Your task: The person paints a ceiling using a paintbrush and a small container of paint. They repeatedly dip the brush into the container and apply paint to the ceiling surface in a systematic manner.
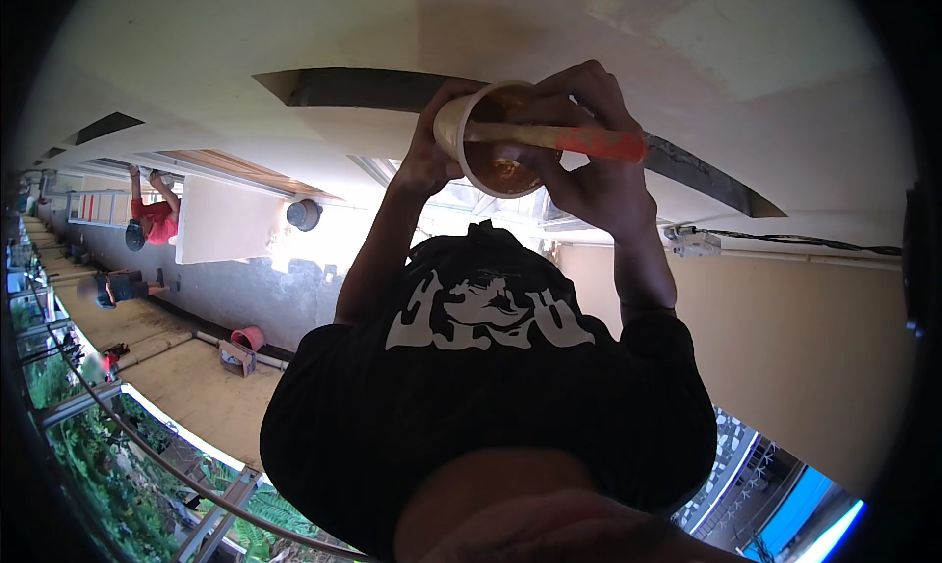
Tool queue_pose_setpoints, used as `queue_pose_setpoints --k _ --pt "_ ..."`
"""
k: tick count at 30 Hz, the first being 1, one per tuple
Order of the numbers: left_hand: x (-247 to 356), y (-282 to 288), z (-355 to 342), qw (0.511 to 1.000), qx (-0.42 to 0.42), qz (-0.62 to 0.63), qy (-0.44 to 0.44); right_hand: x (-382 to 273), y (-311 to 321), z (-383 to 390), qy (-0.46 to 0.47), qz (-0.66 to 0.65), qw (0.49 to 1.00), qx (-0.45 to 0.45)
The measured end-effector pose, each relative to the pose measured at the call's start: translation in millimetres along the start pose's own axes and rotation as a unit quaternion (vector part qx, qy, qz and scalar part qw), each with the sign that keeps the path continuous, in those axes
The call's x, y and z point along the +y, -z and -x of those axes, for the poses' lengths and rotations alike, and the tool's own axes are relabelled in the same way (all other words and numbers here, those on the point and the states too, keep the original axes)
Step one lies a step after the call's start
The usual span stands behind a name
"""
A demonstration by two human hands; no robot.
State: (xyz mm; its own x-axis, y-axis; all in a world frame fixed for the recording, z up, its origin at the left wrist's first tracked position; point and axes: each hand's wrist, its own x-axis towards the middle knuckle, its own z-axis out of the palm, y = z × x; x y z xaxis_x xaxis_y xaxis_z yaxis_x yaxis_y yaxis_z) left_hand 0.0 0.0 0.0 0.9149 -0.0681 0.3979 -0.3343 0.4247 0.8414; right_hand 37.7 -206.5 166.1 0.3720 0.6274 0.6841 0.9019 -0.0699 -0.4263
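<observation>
My left hand [429,158] grips the left side of a pale cup [449,123] that holds a wet brown substance [508,175]. Across the cup's opening lies a flat wooden tool [520,135] with an orange-red end [608,144]. My right hand [594,180] is wrapped round that tool at the cup's right side, its fingers curled over the rim and partly hiding the inside. Behind both hands is a pale surface [608,33] with long dark recesses [348,87].
At left, a person in red [157,219] has raised arms; another person in dark clothes [123,288] is nearby. A grey bucket [304,215], pink bucket [247,338] and ladder [86,206] are in view. Cables [805,239] run at the right; greenery [59,426] shows lower left.
</observation>
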Motion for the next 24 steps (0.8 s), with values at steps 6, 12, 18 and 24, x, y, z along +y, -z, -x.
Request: queue_pose_setpoints --k 6,12,18,24 --pt "0 6 2 0.999 0.027 0.027 0.018 9 -2 2 0.047 0.045 0.997 0.050" --pt "-45 12 0 0.989 0.054 0.121 0.062 7 3 2 0.089 0.100 0.988 0.078" --pt "-34 -4 0 0.991 0.069 0.096 0.055 8 -8 25 0.026 0.042 0.987 0.152" --pt "-15 -62 14 0.987 0.079 0.139 -0.015 -10 8 47 -0.027 -0.105 0.970 0.220"
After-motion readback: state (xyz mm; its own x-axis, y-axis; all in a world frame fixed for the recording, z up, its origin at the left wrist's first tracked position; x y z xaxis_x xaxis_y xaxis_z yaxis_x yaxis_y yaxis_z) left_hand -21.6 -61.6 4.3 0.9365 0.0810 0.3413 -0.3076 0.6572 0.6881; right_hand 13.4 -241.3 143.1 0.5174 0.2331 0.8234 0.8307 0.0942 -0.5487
